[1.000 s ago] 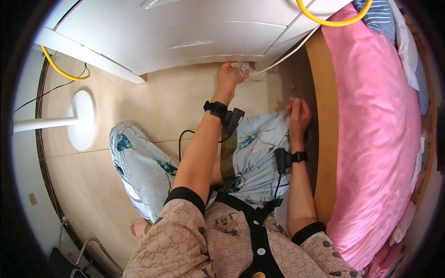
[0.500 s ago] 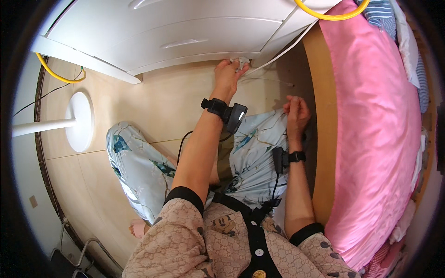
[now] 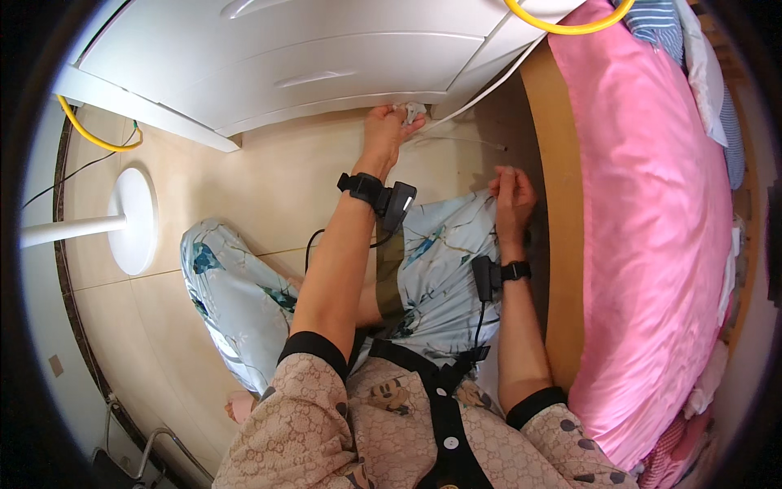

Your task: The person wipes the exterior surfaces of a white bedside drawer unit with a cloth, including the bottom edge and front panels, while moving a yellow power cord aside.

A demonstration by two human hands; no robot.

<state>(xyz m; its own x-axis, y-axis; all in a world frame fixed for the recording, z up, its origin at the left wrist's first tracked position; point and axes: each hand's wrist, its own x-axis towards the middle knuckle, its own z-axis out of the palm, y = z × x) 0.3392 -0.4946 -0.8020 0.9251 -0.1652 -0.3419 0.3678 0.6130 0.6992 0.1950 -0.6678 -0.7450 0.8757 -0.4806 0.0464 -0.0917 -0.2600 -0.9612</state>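
- Two hands are working apart: the right hand (image 3: 513, 196), nearer the body, is resting well in front of the dresser (image 3: 375, 63), its fingers loosely curling around nothing visible; leaving it there is keeping the reach uncluttered.
- Farther out, the left hand (image 3: 384, 132) is pinching a crumpled whitish wad (image 3: 414, 112) just at the dresser's lower front edge; whether tissue or plastic, I cannot tell.
- A light, even pinch is probably serving best, since anything so crumpled is likely giving under pressure.
- Beside the dresser's right front leg, a white cable (image 3: 490, 88) is running close by; snagging it is looking like the main risk.
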